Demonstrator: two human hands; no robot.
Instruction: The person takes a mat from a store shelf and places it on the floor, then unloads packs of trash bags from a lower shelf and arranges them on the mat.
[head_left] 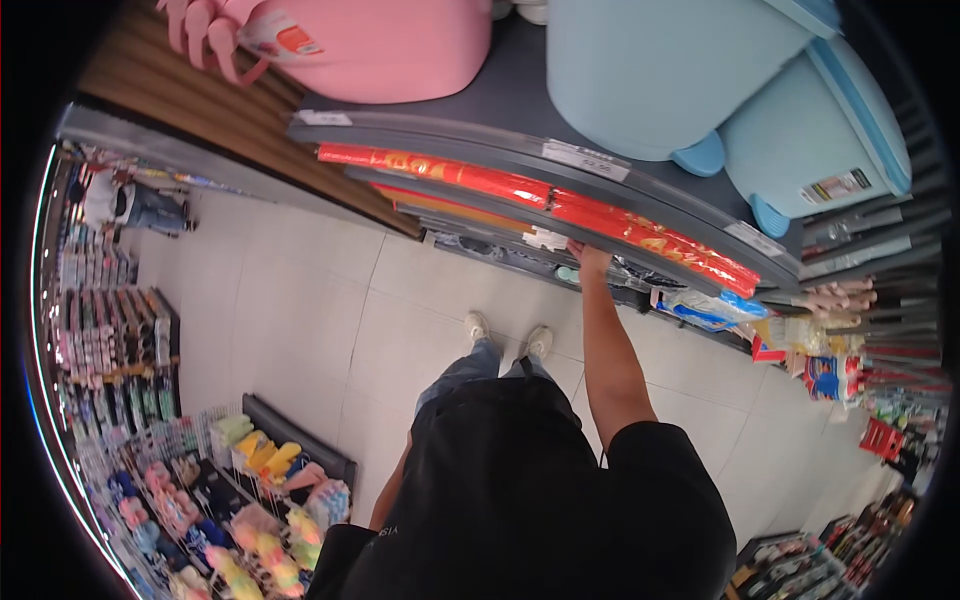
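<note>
One black short-sleeved shirt (pixel 520 480) nearest, with a bare right arm (pixel 615 375) stretched toward the shelving. Just ahead, a pink bin (pixel 390 50) and two light blue bins (pixel 640 80) on the upper shelf (pixel 510 75), the pink one and the larger blue one cut off at the top. Under that shelf's edge, red packages (pixel 650 238) with gold marks, lying end to end, long axes along the shelf front, slanting from upper left to lower right. Immediately below them, the right hand (pixel 594 258), fingers lost under the shelving; cannot tell whether clenched, loose or grasping. Beside it, a white item (pixel 545 238), partly covered, hard to identify. Left hand hidden by the shirt, state impossible to tell. Lower down, pale sneakers (pixel 540 343), toes toward the shelving, on floor tiles (pixel 290 250). Farthest off, at left, a small, blurred person (pixel 150 206) near crowded racks (pixel 120 325).
</note>
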